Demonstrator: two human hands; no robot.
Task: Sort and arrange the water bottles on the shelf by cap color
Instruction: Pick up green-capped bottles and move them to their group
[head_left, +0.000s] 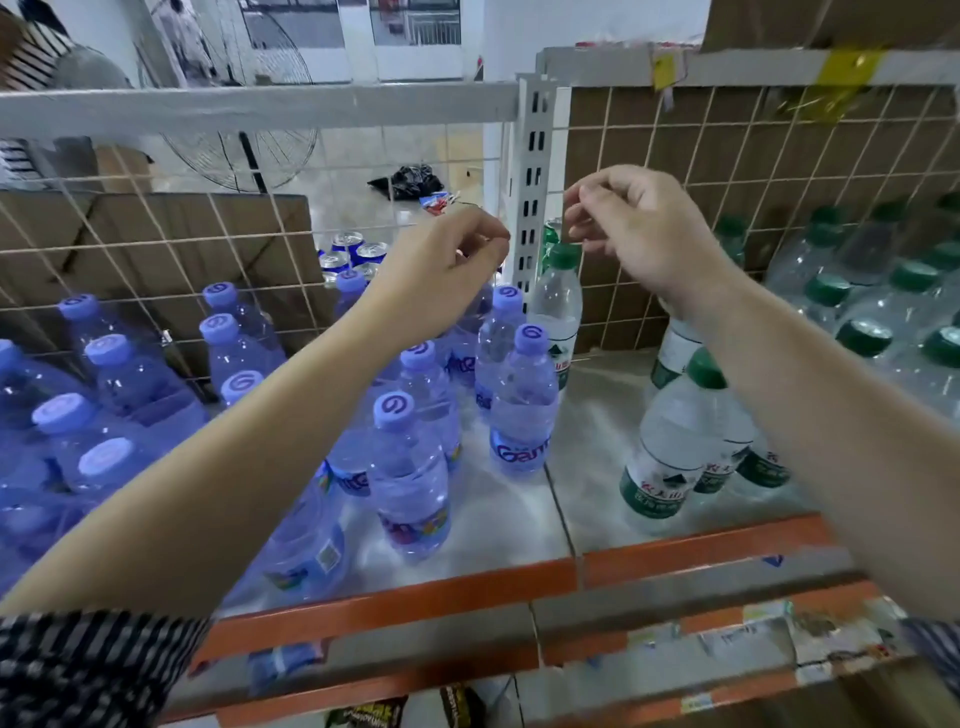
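Both my hands are up in the air above the shelf, holding nothing. My left hand (441, 270) is loosely curled with thumb and forefinger nearly pinched, just left of the white upright post (530, 192). My right hand (639, 228) is just right of that post, fingers bent and half open, also close to a pinch but with no bottle in it.

Right under my right fingertips, against the post, stands one green-cap bottle (558, 306), on the purple side's edge. Left of the post is the crowd of purple-cap bottles (405, 457), all upright, going from the wire grid back panel (156, 244) out to the orange shelf edge (395, 608). Right of the post, a few more green-cap bottles (670, 452) stand near the front under my right forearm, and a bigger bunch of green caps (883, 312) sits further right. Behind the grid, left of the post, I can see some blue cans (353, 254) on the floor.
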